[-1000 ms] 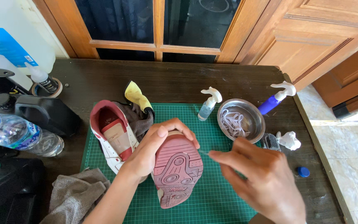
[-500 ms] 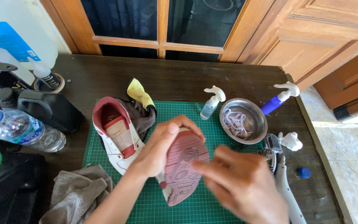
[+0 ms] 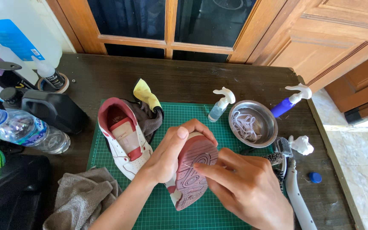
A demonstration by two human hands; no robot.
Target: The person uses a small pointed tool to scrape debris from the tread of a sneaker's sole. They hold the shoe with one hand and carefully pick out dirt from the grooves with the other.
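My left hand [image 3: 169, 154] grips a white sneaker turned sole up, showing its dark red sole [image 3: 192, 174], over the green cutting mat [image 3: 173, 111]. My right hand [image 3: 245, 187] pinches a thin needle-like pick whose tip rests on the sole's tread. The second sneaker [image 3: 122, 138], white with a red lining, lies upright on the mat to the left, leaning on a dark cloth with a yellow cloth [image 3: 146, 93] behind it.
A steel bowl holding white laces [image 3: 252, 123], a clear spray bottle [image 3: 220, 104], a blue spray bottle [image 3: 288, 102] and brushes [image 3: 280, 153] are at right. At left stand a water bottle [image 3: 20, 130], a black container [image 3: 54, 110] and a grey towel [image 3: 81, 198].
My right hand has moved left onto the sole with the pick. The view has shifted slightly; the left hand keeps holding the shoe.
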